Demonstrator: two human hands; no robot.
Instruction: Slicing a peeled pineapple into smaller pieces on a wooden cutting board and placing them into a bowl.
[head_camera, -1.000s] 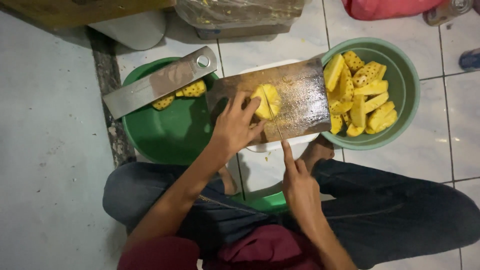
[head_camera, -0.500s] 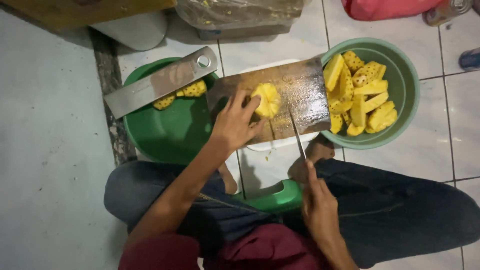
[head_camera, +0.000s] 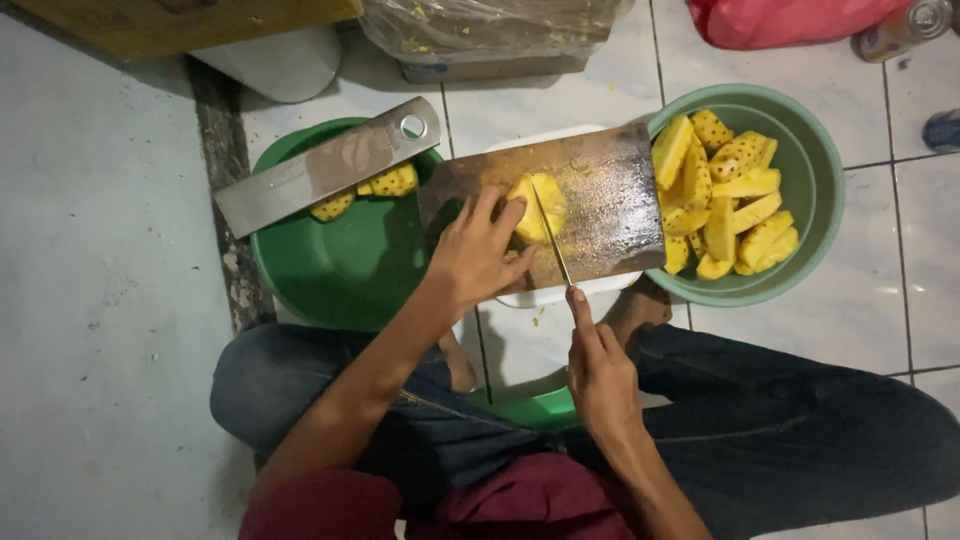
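A yellow pineapple piece (head_camera: 541, 203) lies on a dark wooden cutting board (head_camera: 610, 205). My left hand (head_camera: 480, 250) presses on its left side with spread fingers. My right hand (head_camera: 600, 375) grips a thin knife (head_camera: 551, 240), index finger along the spine. The blade rests across the pineapple piece, its tip toward the far side. The board bridges a white tub and the rims of two bowls.
A pale green bowl (head_camera: 815, 190) at the right holds several peeled pineapple wedges. A dark green bowl (head_camera: 340, 265) at the left holds a few pieces, with a flat metal cleaver (head_camera: 325, 168) laid across its rim. My crossed legs frame the near side. A plastic bag lies beyond.
My right hand picked up the knife from near my lap and brought the blade onto the pineapple piece. My left hand stayed on the fruit, fingers shifting slightly.
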